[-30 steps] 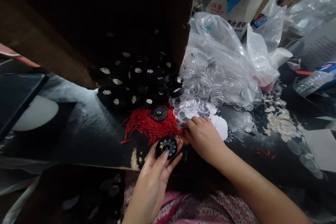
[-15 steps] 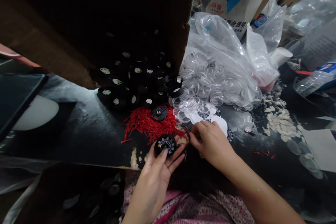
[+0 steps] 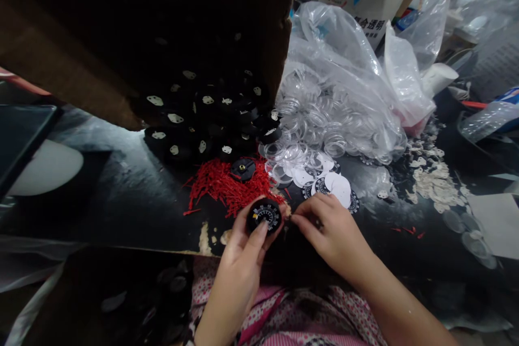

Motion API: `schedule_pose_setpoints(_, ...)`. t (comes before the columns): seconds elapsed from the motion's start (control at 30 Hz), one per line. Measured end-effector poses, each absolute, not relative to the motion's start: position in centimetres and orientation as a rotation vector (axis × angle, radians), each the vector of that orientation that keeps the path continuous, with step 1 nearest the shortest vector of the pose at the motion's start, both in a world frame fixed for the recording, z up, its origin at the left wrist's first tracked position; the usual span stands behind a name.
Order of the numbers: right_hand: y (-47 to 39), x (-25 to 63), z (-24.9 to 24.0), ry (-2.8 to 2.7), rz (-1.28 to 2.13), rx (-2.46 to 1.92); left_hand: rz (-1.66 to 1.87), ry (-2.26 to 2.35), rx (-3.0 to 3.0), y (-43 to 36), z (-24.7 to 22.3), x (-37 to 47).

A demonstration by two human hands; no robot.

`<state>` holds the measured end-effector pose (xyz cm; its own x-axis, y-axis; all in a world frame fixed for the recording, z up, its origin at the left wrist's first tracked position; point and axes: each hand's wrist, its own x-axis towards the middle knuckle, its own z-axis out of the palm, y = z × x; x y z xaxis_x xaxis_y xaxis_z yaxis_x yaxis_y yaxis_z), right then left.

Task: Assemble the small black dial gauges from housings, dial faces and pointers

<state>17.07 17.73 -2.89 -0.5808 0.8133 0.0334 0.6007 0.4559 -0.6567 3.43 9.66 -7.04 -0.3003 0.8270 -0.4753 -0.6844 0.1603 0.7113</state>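
Note:
My left hand is closed around a small round black dial gauge. Its face, with white markings and a yellow patch, points up, and the thumb presses on its lower part. Just to the right, my right hand has thumb and forefinger pinched together low over the table; what they hold, if anything, is too small to make out. Beyond the hands lie a heap of red pointers with a black round case on top, and white discs mixed with printed dial faces.
A large cardboard box stands open at the left with black cases inside. Clear plastic rings spill from a plastic bag. Small whitish metal pieces lie to the right, near clear discs and white paper.
My left hand has brought the dial gauge slightly up and right, closer to my right hand, and its fingers have curled in around it. My right hand is still pinched, a little lower.

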Motion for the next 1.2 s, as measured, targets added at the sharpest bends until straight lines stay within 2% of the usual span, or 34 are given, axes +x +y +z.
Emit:
schedule_pose_setpoints(0.1,17.2,16.9,-2.6,-2.305,0.914,-1.114,1.433,1.197,0.301,9.9,-7.6,3.5)
schedule_pose_setpoints(0.27,17.0,16.6,-2.8,-2.392,0.814,-1.145,1.376,1.294,0.511,10.0,-8.2,4.2)
schedule_pose_setpoints(0.83,15.4,17.0,-2.4,-2.263,1.001,-1.179,1.399,1.539,0.857,9.3,-6.1,3.7)
schedule_pose_setpoints(1.07,16.0,17.1,-2.2,-2.267,0.99,-1.221,1.314,1.36,0.664,9.4,-6.9,3.3)
schedule_pose_setpoints(1.2,17.0,17.2,-2.3,-2.443,0.736,-1.048,1.24,1.204,0.484,9.5,-7.7,2.9)
